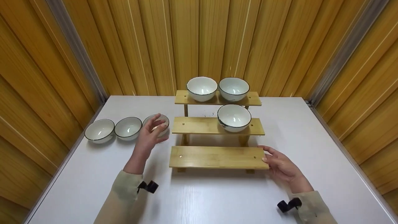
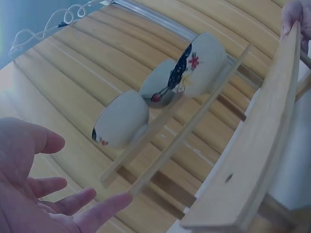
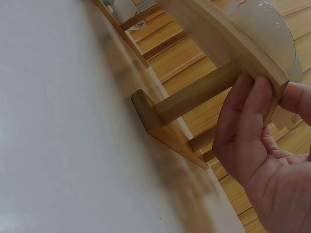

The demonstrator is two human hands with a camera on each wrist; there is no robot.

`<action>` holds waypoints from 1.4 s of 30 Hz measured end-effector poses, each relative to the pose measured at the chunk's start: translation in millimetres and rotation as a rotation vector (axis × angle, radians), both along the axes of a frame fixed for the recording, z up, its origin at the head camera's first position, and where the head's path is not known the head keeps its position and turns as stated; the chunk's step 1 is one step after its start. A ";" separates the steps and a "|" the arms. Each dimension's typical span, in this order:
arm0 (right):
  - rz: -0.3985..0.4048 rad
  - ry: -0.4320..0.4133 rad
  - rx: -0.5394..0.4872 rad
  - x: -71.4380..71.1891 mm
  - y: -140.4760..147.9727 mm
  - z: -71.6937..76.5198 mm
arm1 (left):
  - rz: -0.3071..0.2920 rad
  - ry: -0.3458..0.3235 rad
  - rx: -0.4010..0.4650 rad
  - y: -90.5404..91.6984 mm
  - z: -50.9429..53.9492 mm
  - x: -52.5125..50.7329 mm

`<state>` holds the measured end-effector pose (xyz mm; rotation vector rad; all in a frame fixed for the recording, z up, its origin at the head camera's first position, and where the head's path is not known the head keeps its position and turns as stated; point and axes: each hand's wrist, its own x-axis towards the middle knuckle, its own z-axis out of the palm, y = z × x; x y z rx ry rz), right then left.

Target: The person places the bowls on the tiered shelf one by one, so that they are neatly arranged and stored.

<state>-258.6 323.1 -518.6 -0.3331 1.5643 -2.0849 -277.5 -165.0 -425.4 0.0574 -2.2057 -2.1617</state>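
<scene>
A wood-panelled wall point(image 1: 183, 46) stands along the far side of a white surface point(image 1: 205, 199). On it, right of centre, sits one wooden stand point(image 1: 214, 157) with three stepped boards, the highest one far and the lowest near. Two sleeved forearms reach in from the near edge. The right hand point(image 1: 284, 166) grasps the right end of the near board, thumb above and fingers curled beneath. The left hand point(image 1: 147, 135) is raised left of the stand, its fingers loosely spread and holding nothing, partly hiding a bowl; whether it touches that bowl cannot be told. There are six bowls: three in a row on the surface at left point(image 1: 128, 129), two side by side on the far board point(image 1: 233, 89), one on the middle board's right half point(image 1: 234, 118).
</scene>
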 end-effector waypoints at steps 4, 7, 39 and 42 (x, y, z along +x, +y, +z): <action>-0.008 0.000 0.008 0.4 0.4 0.6 | 0.056 -0.025 0.019 -30.0 -6.8 7.2; -0.017 0.001 0.018 0.7 0.4 0.5 | 0.106 -0.056 0.026 -52.5 -9.6 13.0; -0.021 0.012 0.049 1.3 -0.8 0.7 | 0.636 -0.311 0.087 -199.0 -68.5 -9.9; -0.025 0.016 0.044 1.0 -1.7 -0.2 | 0.615 -0.327 0.137 -198.8 -71.1 -15.9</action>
